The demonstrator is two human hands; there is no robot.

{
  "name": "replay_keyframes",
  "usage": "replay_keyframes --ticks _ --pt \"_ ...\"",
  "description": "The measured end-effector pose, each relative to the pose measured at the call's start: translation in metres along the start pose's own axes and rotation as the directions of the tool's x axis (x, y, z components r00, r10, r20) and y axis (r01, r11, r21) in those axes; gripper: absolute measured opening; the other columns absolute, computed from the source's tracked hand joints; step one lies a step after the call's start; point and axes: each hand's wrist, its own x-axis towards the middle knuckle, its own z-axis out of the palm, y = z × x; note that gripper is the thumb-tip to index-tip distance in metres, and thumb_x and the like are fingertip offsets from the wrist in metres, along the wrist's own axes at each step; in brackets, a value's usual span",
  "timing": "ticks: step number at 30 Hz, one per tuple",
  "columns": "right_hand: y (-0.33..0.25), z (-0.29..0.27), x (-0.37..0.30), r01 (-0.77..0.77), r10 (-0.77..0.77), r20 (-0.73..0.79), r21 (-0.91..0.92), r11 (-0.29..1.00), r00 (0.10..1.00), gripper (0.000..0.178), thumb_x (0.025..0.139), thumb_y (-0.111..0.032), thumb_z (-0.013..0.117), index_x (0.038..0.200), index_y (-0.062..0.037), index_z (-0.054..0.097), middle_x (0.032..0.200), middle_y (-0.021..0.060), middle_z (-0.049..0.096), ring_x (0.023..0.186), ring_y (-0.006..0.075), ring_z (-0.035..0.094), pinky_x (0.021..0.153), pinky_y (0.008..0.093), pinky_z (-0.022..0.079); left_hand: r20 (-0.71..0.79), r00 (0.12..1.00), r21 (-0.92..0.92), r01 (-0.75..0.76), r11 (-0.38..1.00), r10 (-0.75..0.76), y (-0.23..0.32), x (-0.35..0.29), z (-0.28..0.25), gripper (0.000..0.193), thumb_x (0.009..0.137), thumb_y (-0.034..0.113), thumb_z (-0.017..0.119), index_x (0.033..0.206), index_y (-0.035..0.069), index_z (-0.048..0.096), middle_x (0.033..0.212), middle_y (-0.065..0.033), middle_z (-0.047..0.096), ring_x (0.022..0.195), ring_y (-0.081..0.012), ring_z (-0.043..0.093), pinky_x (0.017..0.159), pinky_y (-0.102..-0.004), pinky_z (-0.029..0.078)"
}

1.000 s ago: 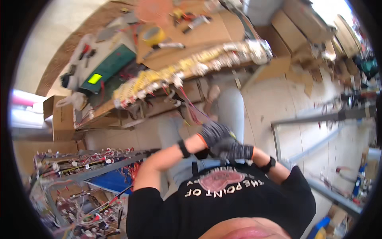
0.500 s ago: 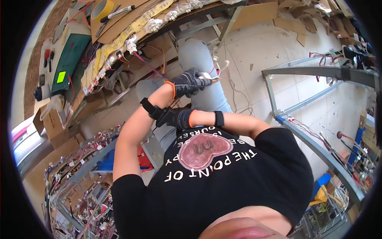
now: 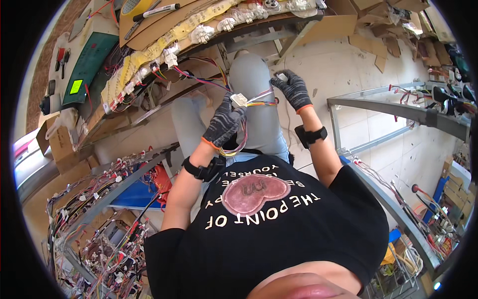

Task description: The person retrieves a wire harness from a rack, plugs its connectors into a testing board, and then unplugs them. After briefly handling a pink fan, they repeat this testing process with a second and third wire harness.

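Observation:
My left hand, in a dark grey knit glove with an orange cuff, is closed on a wire harness by its wide white connector. Coloured wires run rightward from that connector across my thigh, and a loop of the harness hangs below the glove. In a matching glove, my right hand is raised to the right of my knee, pinching a small white connector. Whether this piece joins the same harness, I cannot make out. Ahead stands a board edged with white connectors, with wires reaching toward my left hand.
A green tester with a lit display stands at the far left. Yellow tape and a marker lie on the board. Metal frames hung with wires flank me, with a tangle of harnesses at lower left. Cardboard lies at the back right.
My right hand has moved from near my waist out beyond the knee and now pinches a small white connector. My left hand has drawn back slightly, and the harness in it is spread out.

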Motion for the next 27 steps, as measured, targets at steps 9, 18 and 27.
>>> replay_keyframes --ticks 9,18,27 --pt "-0.115 0.002 0.039 0.098 -0.125 0.056 0.347 0.933 0.991 0.027 0.076 -0.006 0.068 0.099 -0.0013 0.053 0.085 0.0074 0.059 0.067 0.0115 0.057 0.059 0.0265 0.049 -0.267 0.796 -0.433 0.405 0.805 -0.544 0.052 0.054 -0.027 0.012 0.082 0.012 0.063 0.086 0.001 0.058 0.071 -0.0021 0.058 0.063 -0.0118 0.056 0.059 -0.0246 0.046" --pt "-0.136 0.025 0.048 -0.168 -0.012 0.202 0.843 0.512 0.979 0.042 0.086 0.001 0.051 0.127 -0.0046 0.044 0.105 0.0070 0.058 0.087 0.0154 0.057 0.081 0.0266 0.046 -0.059 0.713 -0.839 0.344 0.421 -0.699 0.047 0.093 -0.051 0.025 0.088 0.033 0.053 0.096 0.010 0.055 0.069 0.0016 0.053 0.048 -0.0064 0.048 0.038 -0.0206 0.035" --pt "-0.152 0.037 0.046 0.204 -0.148 -0.161 0.432 0.879 0.976 0.047 0.076 0.001 0.063 0.121 -0.0002 0.050 0.112 0.0140 0.057 0.100 0.0200 0.056 0.085 0.0299 0.045 -0.121 0.664 -0.863 0.297 0.408 -0.738 0.065 0.102 -0.051 0.024 0.089 0.032 0.054 0.091 0.009 0.059 0.062 0.0042 0.050 0.047 -0.0037 0.042 0.040 -0.0195 0.031"
